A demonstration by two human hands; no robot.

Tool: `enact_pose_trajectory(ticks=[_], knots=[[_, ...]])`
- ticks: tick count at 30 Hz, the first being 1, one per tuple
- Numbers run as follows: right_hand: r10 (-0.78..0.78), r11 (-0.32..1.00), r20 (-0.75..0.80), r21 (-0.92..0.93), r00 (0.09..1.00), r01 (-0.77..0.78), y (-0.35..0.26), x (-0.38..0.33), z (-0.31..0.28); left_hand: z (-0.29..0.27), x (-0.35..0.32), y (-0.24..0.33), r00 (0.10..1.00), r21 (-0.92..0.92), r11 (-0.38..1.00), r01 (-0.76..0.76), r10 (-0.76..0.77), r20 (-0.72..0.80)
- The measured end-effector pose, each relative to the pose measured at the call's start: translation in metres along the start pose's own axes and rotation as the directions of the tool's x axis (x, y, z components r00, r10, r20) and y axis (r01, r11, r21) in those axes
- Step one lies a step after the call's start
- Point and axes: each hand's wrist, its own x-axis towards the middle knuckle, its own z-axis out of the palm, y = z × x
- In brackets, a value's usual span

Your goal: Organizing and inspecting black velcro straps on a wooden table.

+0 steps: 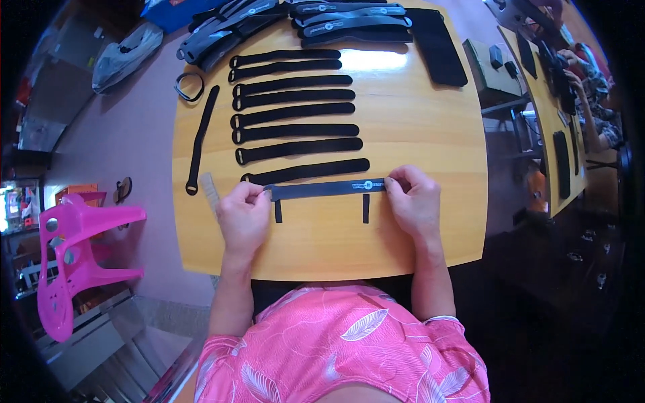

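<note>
A grey-blue strap (309,191) with white print near its right end is stretched level over the near part of the table. My left hand (242,216) pinches its left end, and my right hand (415,200) pinches the other end. Just below the strap, two short black strips (278,211) stand upright on the wood, spaced apart. Directly beyond it lies the nearest of several black straps with end loops (306,169), set out in a column of rows. My left fingers partly cover that strap's loop end.
A lone black strap (203,140) and a small black ring (189,87) lie at the left of the wooden table (430,248). Strap piles (228,27) and a black pad (438,50) occupy the far side. A pink stool (60,269) stands left; another person (591,101) works at a table on the right.
</note>
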Motion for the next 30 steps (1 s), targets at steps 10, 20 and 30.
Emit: enact_pose_trajectory(ticks=[10, 20, 30], knots=[[0.07, 0.997, 0.03, 0.01, 0.997, -0.07, -0.005, -0.001, -0.008, 0.007, 0.0, 0.003, 1.0, -0.024, 1.0, 0.013, -0.014, -0.022], [0.034, 0.998, 0.03, -0.053, 0.999, -0.033, -0.005, -0.001, -0.004, 0.002, 0.002, 0.002, 0.999, 0.017, 0.999, 0.035, -0.035, -0.02], [-0.022, 0.995, 0.036, -0.094, 0.999, 0.025, -0.006, 0.0, -0.002, 0.002, 0.004, -0.001, 1.0, -0.05, 0.999, 0.015, -0.015, 0.003]])
